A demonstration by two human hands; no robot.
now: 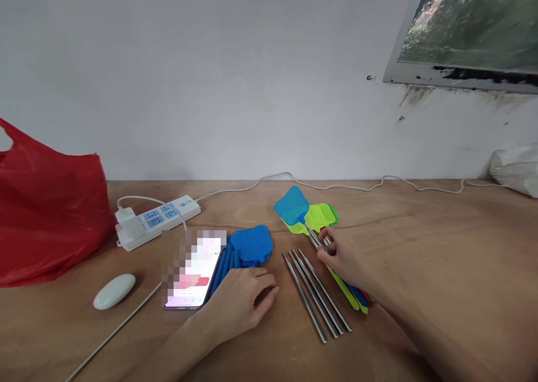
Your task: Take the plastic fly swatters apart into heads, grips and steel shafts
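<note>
While the right hand (342, 257) pinches the metal shaft (312, 235) of a blue swatter (291, 205) over lime-green swatters (323, 215), I see the left hand (241, 298) resting on the wooden table (441, 247), fingers loosely curled, thumb apart, near blue swatter heads (252, 243) and steel rods (325, 290).

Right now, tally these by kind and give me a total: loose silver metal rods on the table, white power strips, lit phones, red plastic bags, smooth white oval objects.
Loose silver metal rods: 4
White power strip: 1
Lit phone: 1
Red plastic bag: 1
Smooth white oval object: 1
Total: 8
</note>
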